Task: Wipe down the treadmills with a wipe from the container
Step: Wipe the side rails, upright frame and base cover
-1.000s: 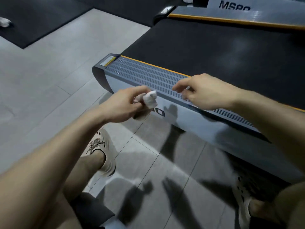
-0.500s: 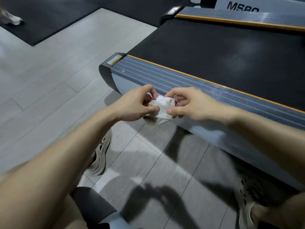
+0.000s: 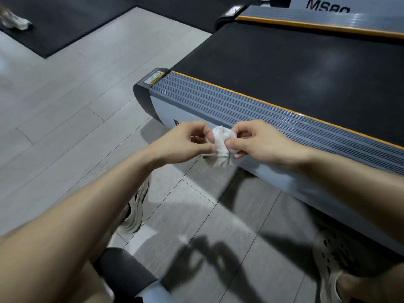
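You pinch the crumpled wipe [image 3: 222, 143] between left hand [image 3: 185, 143] and right hand [image 3: 260, 143], held just off the near rail of the treadmill [image 3: 240, 108], whereas a second ago the left held it alone, so you are likely refolding it before wiping on.

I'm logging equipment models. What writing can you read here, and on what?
"MS80", lower edge hidden: side panel of the far treadmill.
Yellow sticker on the near treadmill: too small to read.
Pale sticker on the far treadmill: too small to read.
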Available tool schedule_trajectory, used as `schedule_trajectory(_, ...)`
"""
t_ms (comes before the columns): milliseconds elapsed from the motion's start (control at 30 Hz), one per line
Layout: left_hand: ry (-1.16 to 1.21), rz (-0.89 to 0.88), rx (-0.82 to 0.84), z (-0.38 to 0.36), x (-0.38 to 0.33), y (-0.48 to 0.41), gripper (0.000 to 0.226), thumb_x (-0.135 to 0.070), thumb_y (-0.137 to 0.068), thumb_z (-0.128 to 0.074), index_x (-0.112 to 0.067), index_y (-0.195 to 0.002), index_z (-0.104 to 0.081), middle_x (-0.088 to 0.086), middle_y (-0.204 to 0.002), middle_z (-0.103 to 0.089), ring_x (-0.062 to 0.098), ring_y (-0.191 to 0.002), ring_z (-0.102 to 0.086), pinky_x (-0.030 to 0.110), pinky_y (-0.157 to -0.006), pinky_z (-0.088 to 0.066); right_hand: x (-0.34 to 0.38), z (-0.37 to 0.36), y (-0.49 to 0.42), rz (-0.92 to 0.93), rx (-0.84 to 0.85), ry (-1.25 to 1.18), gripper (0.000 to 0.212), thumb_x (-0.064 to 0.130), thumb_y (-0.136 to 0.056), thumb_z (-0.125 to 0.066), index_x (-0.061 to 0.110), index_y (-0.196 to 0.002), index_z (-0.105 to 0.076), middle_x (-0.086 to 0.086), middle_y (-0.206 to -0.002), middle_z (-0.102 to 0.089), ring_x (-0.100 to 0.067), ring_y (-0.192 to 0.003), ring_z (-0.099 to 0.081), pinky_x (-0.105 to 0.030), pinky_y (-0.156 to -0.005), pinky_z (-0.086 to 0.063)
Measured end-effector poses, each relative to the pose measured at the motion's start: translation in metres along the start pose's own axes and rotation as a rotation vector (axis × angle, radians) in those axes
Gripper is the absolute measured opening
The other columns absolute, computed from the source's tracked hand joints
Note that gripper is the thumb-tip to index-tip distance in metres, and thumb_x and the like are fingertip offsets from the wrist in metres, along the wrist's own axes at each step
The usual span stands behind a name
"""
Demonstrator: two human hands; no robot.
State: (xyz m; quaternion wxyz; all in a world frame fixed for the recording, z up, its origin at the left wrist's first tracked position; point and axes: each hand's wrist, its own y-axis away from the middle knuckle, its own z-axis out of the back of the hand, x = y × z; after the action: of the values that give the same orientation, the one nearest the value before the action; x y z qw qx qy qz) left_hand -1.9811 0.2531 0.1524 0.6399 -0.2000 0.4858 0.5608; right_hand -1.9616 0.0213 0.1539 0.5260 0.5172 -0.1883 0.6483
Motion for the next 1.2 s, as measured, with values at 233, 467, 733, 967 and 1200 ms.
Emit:
schedule_trajectory(233,-0.040,-0.042,-0.058,-0.011,0.002,0.005,0.047,-0.050,-0.072,-0.091,-0.033,-0.103,-0.061,0.012,-0.102,-0.079,0.040,-0.099,-0.074,0.062,-0.091,-0.060,0.001,0.002,0.002,0.055,-0.016,0.023,0.008,0.019,-0.104,-0.069,0.013,-0.100,-0.069,-0.008,-0.090,-0.081,-0.025,-0.087,-0.080,-0.050,-0.091,-0.064)
schedule_trajectory(467,0.037,0.059,-0.211,0.000,-0.001,0.000,0.018,-0.031,-0.082,-0.063,-0.022,-0.091,-0.075,-0.001,-0.084,-0.079,0.015,-0.080,-0.072,0.040,-0.081,-0.058,0.001,0.014,-0.002,0.082,-0.154,0.236,0.011,0.024,-0.106,-0.060,0.027,-0.097,-0.064,0.000,-0.091,-0.079,-0.024,-0.088,-0.075,-0.049,-0.085,-0.059)
schedule_trajectory(733,0.232,0.112,-0.238,-0.002,-0.002,-0.005,0.019,-0.028,-0.083,-0.059,-0.036,-0.070,-0.070,-0.014,-0.069,-0.063,0.013,-0.073,-0.057,0.041,-0.080,-0.050,-0.001,0.021,-0.008,0.011,-0.413,0.378,0.022,0.020,-0.096,-0.059,0.028,-0.115,-0.068,0.012,-0.092,-0.072,-0.018,-0.093,-0.070,-0.036,-0.084,-0.056)
schedule_trajectory(967,0.180,0.050,-0.185,-0.004,0.001,-0.003,0.013,-0.011,-0.103,-0.059,-0.015,-0.110,-0.069,-0.002,-0.092,-0.070,0.011,-0.085,-0.062,0.035,-0.081,-0.053,0.012,-0.005,0.007,-0.016,-0.180,-0.019,0.012,0.025,-0.095,-0.079,0.019,-0.105,-0.077,0.001,-0.086,-0.081,-0.013,-0.077,-0.080,-0.024,-0.063,-0.062)
schedule_trajectory(1200,0.227,-0.004,-0.125,-0.010,-0.009,0.000,0.016,-0.006,-0.106,-0.063,-0.009,-0.121,-0.067,0.026,-0.117,-0.069,0.026,-0.097,-0.071,0.059,-0.095,-0.061,0.002,-0.014,-0.005,0.037,-0.117,0.024,0.031,0.031,-0.084,-0.090,0.029,-0.110,-0.074,0.006,-0.097,-0.080,-0.011,-0.090,-0.078,-0.042,-0.089,-0.064)
